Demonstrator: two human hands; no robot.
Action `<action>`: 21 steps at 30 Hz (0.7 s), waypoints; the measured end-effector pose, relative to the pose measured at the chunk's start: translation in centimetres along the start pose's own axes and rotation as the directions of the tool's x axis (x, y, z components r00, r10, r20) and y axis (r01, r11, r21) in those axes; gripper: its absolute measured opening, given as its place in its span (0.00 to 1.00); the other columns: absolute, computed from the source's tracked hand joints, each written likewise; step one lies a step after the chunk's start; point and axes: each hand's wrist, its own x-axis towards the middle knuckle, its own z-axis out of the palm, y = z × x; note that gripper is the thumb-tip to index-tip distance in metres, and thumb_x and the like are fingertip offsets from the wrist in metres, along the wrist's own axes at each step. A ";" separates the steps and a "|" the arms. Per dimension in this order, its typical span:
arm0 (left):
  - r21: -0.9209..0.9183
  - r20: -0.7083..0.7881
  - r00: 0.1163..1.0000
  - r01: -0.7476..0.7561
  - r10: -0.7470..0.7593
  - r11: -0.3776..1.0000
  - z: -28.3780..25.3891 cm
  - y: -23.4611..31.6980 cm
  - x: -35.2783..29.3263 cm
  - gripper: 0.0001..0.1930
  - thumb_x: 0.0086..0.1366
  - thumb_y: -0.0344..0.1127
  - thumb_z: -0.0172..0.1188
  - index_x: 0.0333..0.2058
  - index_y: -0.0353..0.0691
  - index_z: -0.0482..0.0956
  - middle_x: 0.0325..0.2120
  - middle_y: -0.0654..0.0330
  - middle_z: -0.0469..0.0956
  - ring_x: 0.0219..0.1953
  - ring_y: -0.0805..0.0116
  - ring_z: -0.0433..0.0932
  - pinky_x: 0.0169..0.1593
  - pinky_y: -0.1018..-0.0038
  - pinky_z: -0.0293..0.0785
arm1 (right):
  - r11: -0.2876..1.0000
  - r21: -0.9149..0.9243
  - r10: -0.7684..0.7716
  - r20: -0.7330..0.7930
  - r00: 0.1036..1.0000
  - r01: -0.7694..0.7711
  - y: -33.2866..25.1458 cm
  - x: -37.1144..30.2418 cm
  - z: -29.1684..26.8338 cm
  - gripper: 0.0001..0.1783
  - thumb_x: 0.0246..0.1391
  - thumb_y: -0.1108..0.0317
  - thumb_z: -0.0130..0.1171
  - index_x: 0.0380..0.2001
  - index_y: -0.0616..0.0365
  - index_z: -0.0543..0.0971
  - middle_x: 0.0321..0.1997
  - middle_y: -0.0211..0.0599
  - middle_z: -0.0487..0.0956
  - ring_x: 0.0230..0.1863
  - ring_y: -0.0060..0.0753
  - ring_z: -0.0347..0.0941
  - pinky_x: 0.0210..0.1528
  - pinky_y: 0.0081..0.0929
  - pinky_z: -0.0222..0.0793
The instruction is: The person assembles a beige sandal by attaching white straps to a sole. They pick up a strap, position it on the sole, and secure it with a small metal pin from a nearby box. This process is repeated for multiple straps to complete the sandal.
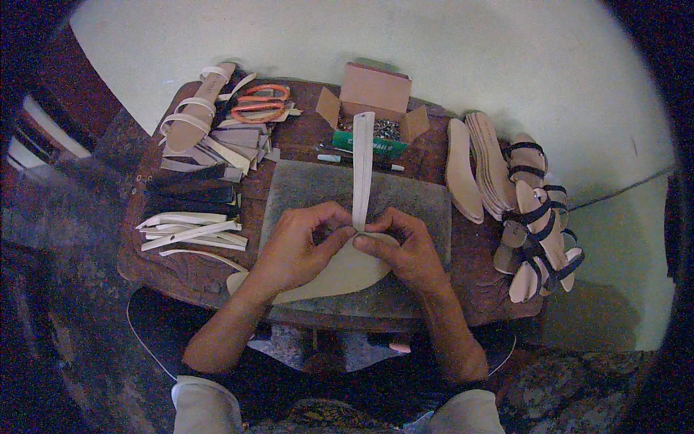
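Observation:
A white sandal strap [363, 170] stands out away from me, its lower end at the edge of a beige insole [329, 281]. My left hand [300, 242] is closed, thumb and forefinger pinching the strap's lower end. On the other side my right hand [405, 249] grips the insole's edge beside the strap, its thumb lying on the insole. The fingertips of both hands nearly meet, and they hide how strap and insole join. Under the insole lies a dark grey mat [307, 192].
An open box of small nails [367, 134] stands at the back, with a marker [361, 162] before it. To the left are orange-handled scissors [262, 103], a finished sandal [191, 119] and white straps [191, 231]. Stacked insoles [491, 163] and black-strapped sandals [542, 217] sit right.

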 end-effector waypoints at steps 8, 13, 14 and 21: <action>-0.015 -0.009 1.000 -0.002 0.002 1.000 0.0 0.1 0.1 0.05 0.58 0.28 0.57 0.32 0.36 0.75 0.23 0.59 0.78 0.23 0.73 0.74 0.27 0.75 0.69 | 0.998 -0.060 0.036 -0.014 0.999 -0.036 0.0 0.2 0.1 0.10 0.43 0.68 0.67 0.29 0.57 0.77 0.29 0.28 0.77 0.32 0.17 0.70 0.36 0.19 0.66; -0.048 -0.049 0.997 -0.059 0.057 0.997 0.0 -0.3 0.1 0.05 0.57 0.29 0.58 0.33 0.36 0.75 0.24 0.58 0.78 0.24 0.71 0.76 0.28 0.74 0.70 | 0.998 -0.019 0.060 -0.008 0.998 -0.060 -0.4 0.2 0.3 0.10 0.45 0.67 0.65 0.30 0.58 0.77 0.30 0.29 0.77 0.34 0.20 0.71 0.38 0.21 0.66; -0.063 -0.069 0.994 -0.088 0.084 0.994 0.0 -0.4 0.1 0.05 0.57 0.29 0.58 0.32 0.37 0.75 0.23 0.58 0.78 0.25 0.71 0.76 0.28 0.74 0.70 | 0.997 -0.013 0.073 -0.015 0.997 -0.073 -0.5 0.2 0.4 0.10 0.45 0.66 0.65 0.30 0.58 0.77 0.30 0.30 0.78 0.34 0.20 0.71 0.38 0.21 0.66; 0.013 -0.030 0.987 -0.158 0.159 0.987 0.0 -0.9 0.2 0.05 0.57 0.29 0.57 0.32 0.36 0.75 0.24 0.56 0.78 0.26 0.69 0.78 0.29 0.73 0.71 | 0.999 -0.034 0.010 0.008 1.000 -0.010 0.2 0.3 0.1 0.10 0.46 0.68 0.64 0.30 0.58 0.75 0.30 0.30 0.77 0.35 0.19 0.71 0.40 0.20 0.66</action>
